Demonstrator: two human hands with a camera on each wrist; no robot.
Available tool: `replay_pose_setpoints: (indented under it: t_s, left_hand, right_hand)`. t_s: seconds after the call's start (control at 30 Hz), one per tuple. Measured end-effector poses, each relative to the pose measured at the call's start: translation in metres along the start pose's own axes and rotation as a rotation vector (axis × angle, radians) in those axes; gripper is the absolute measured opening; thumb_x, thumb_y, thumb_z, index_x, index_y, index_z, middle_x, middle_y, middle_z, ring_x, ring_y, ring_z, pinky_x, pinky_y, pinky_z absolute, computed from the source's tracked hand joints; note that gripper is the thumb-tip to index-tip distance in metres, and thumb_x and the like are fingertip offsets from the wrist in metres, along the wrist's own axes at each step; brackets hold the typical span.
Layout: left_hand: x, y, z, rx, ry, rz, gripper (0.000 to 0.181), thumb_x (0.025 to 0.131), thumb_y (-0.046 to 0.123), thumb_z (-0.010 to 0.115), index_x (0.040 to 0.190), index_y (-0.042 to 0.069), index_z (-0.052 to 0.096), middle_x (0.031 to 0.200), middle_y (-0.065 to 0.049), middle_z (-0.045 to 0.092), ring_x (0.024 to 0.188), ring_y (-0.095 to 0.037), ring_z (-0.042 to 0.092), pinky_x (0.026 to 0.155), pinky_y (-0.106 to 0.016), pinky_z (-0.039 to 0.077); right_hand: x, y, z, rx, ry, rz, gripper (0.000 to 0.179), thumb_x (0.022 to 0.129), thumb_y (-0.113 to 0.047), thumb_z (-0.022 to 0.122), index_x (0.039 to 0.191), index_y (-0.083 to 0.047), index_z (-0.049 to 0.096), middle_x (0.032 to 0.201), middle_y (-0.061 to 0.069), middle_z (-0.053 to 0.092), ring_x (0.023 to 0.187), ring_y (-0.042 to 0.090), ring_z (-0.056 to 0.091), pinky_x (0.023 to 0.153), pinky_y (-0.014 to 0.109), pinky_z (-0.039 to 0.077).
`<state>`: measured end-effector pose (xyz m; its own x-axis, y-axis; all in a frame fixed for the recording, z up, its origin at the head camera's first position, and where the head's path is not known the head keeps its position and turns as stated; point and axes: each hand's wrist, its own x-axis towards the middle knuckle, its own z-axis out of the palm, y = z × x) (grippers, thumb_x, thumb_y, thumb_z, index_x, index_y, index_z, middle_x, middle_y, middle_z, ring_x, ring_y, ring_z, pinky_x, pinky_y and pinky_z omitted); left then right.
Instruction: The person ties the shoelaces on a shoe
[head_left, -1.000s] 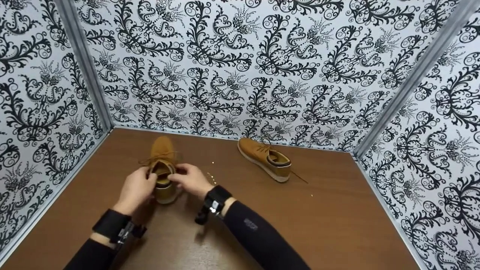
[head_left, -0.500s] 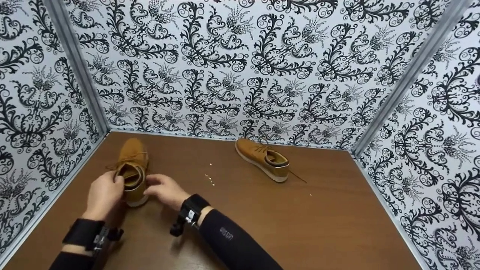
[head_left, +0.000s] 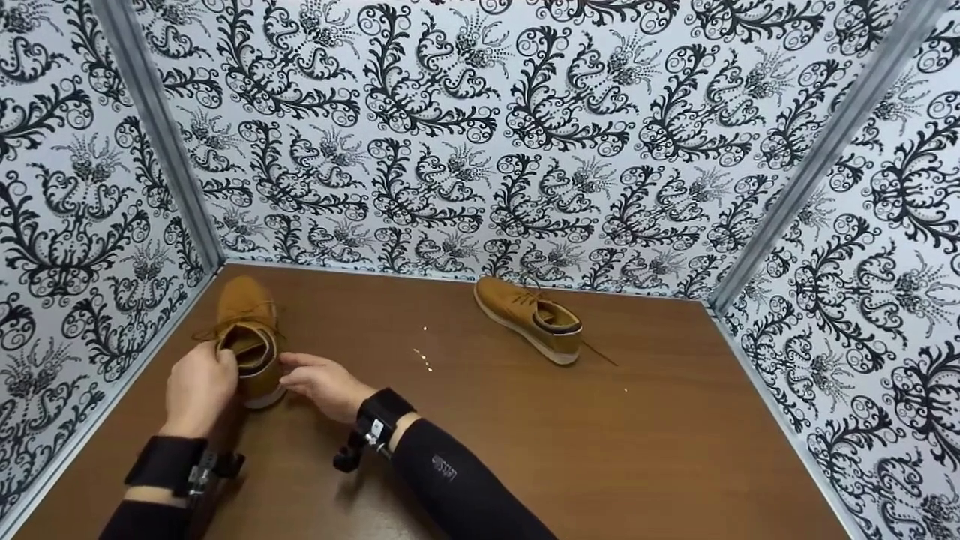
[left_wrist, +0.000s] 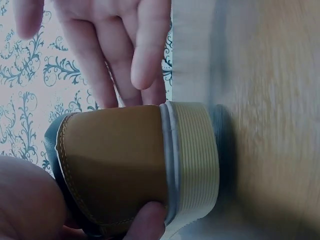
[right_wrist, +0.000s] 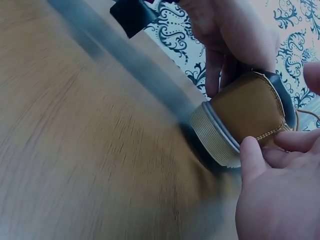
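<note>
- Tan leather lace-up shoe with a pale ribbed sole [head_left: 259,319] stands upright near the left edge of the brown wood-grain surface [head_left: 570,442], between the hands, its toe towards the far left corner.
- Left hand [head_left: 199,386]: pinches the shoe's left side at the dark collar, thumb over the rim.
- Right hand [head_left: 322,386]: fingers loosely extended and spread beside the heel's right side, fingertips at the leather.
- Matching tan lace-up shoe [head_left: 529,315] stands near the surface's back edge, right of centre, well apart from both hands.
</note>
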<state>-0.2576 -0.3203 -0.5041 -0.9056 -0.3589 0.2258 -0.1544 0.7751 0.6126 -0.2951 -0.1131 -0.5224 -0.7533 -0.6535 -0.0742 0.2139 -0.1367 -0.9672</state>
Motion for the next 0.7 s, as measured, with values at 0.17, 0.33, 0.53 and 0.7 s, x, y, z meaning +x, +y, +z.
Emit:
replay_pose_setpoints:
  t_s: [0.17, 0.33, 0.53, 0.7]
  left_hand:
    - [0.004, -0.006, -0.002, -0.009, 0.011, -0.033, 0.047, 0.111, 0.019, 0.037, 0.124, -0.019, 0.064, 0.126, -0.05, 0.063, 0.108, -0.071, 0.062, 0.086, -0.078, 0.05]
    - [0.007, -0.011, -0.004, -0.004, 0.009, -0.048, 0.048, 0.112, 0.019, 0.036, 0.123, -0.019, 0.064, 0.125, -0.05, 0.063, 0.106, -0.072, 0.062, 0.085, -0.077, 0.051]
    - [0.009, -0.012, -0.002, 0.001, -0.003, -0.051, 0.048, 0.111, 0.018, 0.034, 0.106, -0.019, 0.063, 0.112, -0.051, 0.064, 0.097, -0.071, 0.062, 0.081, -0.076, 0.051]
    - [0.01, -0.013, -0.001, -0.001, -0.005, -0.022, 0.047, 0.11, 0.017, 0.031, 0.088, -0.012, 0.061, 0.097, -0.046, 0.065, 0.085, -0.066, 0.063, 0.073, -0.073, 0.052]
  right_hand:
    - [0.004, 0.001, 0.005, 0.153, -0.008, -0.02, 0.063, 0.102, 0.002, 0.054, 0.162, 0.013, 0.04, 0.175, 0.023, 0.039, 0.166, 0.037, 0.034, 0.137, 0.048, 0.034]
    - [0.007, 0.001, 0.008, 0.227, -0.014, -0.003, 0.06, 0.105, -0.003, 0.051, 0.161, 0.014, 0.04, 0.175, 0.022, 0.039, 0.169, 0.036, 0.03, 0.138, 0.048, 0.033]
    - [0.008, 0.003, 0.004, 0.226, -0.027, 0.015, 0.06, 0.106, -0.006, 0.049, 0.16, 0.017, 0.039, 0.177, 0.025, 0.034, 0.171, 0.041, 0.024, 0.138, 0.05, 0.032]
    - [0.003, 0.006, 0.0, 0.21, -0.048, 0.029, 0.061, 0.105, -0.002, 0.047, 0.161, 0.019, 0.035, 0.179, 0.027, 0.029, 0.17, 0.042, 0.025, 0.139, 0.05, 0.03]
